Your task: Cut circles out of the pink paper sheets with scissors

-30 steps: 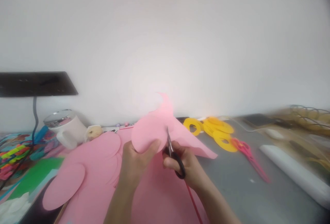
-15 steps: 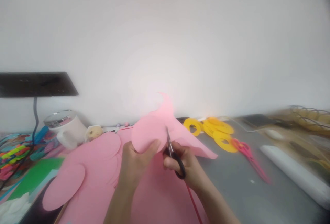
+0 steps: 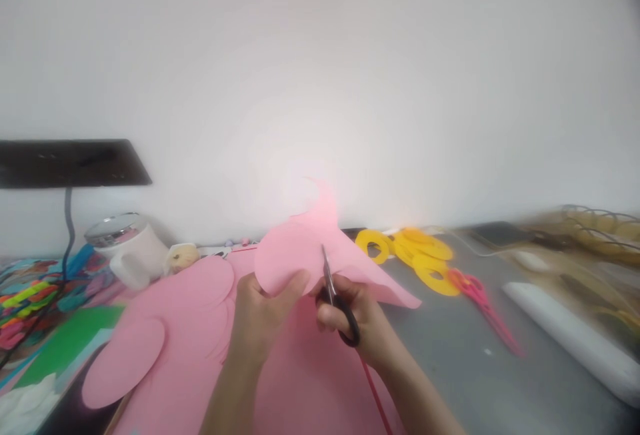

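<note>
Between thumb and fingers, my left hand (image 3: 265, 315) grips a sheet of pink paper (image 3: 290, 255) by its rounded, partly cut-out edge. My right hand (image 3: 353, 308) is closed around black-handled scissors (image 3: 345, 318), whose blades point up and away over the paper. The blades look nearly closed. A strip of the sheet curls upward at the back, and a loose flap droops to the right. Several cut pink paper circles (image 3: 125, 361) lie in overlapping piles to the left of my left hand.
Yellow paper rings (image 3: 435, 275) and pink scissors (image 3: 483, 308) lie on the grey desk (image 3: 440, 355) at right, beside a long white object (image 3: 565, 335). A white lidded mug (image 3: 135, 255) and green paper (image 3: 70, 341) stand or lie at left. A wall rises behind.
Almost nothing differs. The scissor blades look a little more closed, and the pink paper has shifted very slightly; both hands keep their places.
</note>
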{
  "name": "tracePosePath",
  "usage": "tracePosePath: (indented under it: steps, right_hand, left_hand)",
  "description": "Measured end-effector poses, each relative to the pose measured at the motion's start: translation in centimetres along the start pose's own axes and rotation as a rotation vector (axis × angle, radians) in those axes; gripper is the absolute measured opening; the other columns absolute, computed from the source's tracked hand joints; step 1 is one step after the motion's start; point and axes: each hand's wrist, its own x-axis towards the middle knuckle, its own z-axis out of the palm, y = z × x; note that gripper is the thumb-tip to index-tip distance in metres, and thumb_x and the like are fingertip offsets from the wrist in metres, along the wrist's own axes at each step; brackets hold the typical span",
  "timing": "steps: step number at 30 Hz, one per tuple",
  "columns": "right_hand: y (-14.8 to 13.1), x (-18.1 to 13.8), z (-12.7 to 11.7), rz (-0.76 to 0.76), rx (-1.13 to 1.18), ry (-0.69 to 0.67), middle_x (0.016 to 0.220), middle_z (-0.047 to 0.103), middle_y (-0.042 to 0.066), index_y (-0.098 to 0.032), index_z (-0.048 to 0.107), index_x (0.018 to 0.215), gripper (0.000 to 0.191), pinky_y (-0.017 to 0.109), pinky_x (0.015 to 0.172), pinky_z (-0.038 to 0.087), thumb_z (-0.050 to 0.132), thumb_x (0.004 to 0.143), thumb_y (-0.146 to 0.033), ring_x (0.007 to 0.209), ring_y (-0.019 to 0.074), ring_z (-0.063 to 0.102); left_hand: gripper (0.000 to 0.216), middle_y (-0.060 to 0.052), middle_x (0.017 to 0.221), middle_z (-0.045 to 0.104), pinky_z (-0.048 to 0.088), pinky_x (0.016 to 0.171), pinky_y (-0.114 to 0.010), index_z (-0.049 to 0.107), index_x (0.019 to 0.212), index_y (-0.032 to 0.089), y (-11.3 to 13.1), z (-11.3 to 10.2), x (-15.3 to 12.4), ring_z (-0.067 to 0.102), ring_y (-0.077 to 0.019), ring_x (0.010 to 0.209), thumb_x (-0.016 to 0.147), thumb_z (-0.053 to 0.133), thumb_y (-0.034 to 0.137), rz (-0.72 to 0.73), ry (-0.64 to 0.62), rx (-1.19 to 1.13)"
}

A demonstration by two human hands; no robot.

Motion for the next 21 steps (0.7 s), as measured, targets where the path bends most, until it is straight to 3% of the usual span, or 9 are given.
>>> tracePosePath:
  steps: [14,21]
  right_hand:
    - [0.4,0.2,-0.1,0.027,0.001,0.014,0.053,0.056,-0.005,-0.017,0.065,0.079,0.017,0.022,0.048,0.038,0.071,0.065,-0.024,0.048,0.0094,0.049]
    - [0.0,-0.1,0.4,0.008,-0.041,-0.002,0.055,0.054,-0.004,-0.018,0.063,0.075,0.017,0.025,0.053,0.042,0.072,0.069,-0.030,0.052,0.0112,0.049]
  left_hand:
    - [0.031,-0.005,0.069,0.064,0.047,0.067,-0.030,0.066,0.064,0.014,-0.9,-0.7,0.7,0.059,-0.0201,0.073,0.062,0.072,0.044,-0.003,-0.022,0.047]
    - [0.027,-0.002,0.059,0.063,0.045,0.054,-0.027,0.063,0.062,0.015,0.1,0.1,0.0,0.058,-0.0173,0.060,0.061,0.072,0.041,-0.046,0.061,0.015]
